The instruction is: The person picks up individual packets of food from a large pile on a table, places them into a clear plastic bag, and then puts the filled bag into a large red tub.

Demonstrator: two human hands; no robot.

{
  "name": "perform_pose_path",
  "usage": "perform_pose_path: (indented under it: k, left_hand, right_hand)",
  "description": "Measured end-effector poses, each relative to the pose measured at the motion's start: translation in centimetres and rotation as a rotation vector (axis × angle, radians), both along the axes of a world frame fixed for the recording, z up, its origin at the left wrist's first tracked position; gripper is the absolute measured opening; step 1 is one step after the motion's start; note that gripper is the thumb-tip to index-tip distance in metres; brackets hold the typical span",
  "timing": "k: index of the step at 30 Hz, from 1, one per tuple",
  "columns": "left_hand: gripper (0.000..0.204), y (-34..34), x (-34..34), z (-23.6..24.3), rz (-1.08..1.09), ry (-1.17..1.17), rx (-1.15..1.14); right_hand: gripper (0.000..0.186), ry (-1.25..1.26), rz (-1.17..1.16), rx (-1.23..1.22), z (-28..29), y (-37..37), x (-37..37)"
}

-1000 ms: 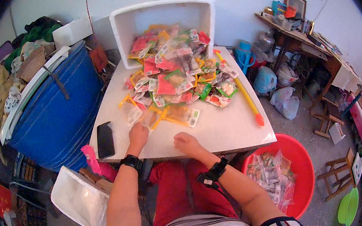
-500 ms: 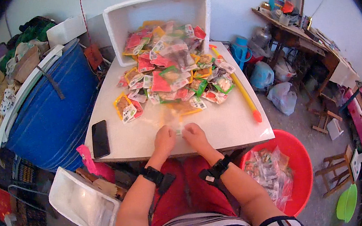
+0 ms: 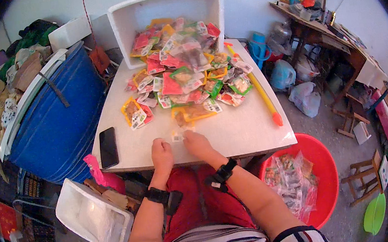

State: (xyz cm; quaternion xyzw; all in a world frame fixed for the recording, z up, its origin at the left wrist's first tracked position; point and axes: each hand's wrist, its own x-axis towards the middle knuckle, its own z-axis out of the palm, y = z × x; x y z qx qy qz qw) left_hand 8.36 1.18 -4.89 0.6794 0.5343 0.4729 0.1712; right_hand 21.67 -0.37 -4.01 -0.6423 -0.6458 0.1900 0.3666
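Note:
My left hand (image 3: 162, 154) is closed like a fist above the table's near edge; whatever its fingers hold, if anything, is hidden. To its right, my right hand (image 3: 198, 145) pinches the edge of a small clear plastic packet (image 3: 176, 136) with a pale label. The packet's see-through film is hard to make out against the tabletop. Just beyond it lies a yellow-edged food packet (image 3: 196, 111). Behind that, a heap of small sealed food packets (image 3: 175, 82) in red, yellow, green and clear wrapping spills from a white foam box (image 3: 121, 31) lying on its side.
A black phone (image 3: 108, 148) lies at the left of the white table (image 3: 234, 138). Along the right edge runs a yellow tube with an orange tip (image 3: 264, 95). A red basin (image 3: 326, 177) with clear packets stands below right; a foam box (image 3: 76, 201) and a blue barrel (image 3: 56, 127) are left.
My hands have moved apart: the left went left and slightly down, the right slightly left. Between them, the clear packet now lies lower and nearer the right hand. The view has shifted slightly.

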Motion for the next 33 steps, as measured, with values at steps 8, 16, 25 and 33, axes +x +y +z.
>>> perform_pose_path:
  k: [8,16,25,33]
  left_hand:
    - [0.014,-1.7,0.7,0.9,-0.057,0.286,-0.096]
    - [0.014,-1.4,0.8,0.8,-0.032,0.310,-0.153]
    - [0.015,-1.4,1.0,1.4,-0.043,0.317,-0.163]
    - [0.020,-1.4,0.8,2.8,-0.073,0.665,-0.191]
  right_hand:
    - [0.015,0.164,0.261,-0.027,0.4,1.5,3.2]
    - [0.031,-0.396,-0.092,0.072,2.5,3.8,7.7]
    - [0.023,-0.635,-0.098,0.048,0.5,5.9,8.3]
    - [0.015,-0.488,-0.040,0.090,5.0,2.5,9.0]
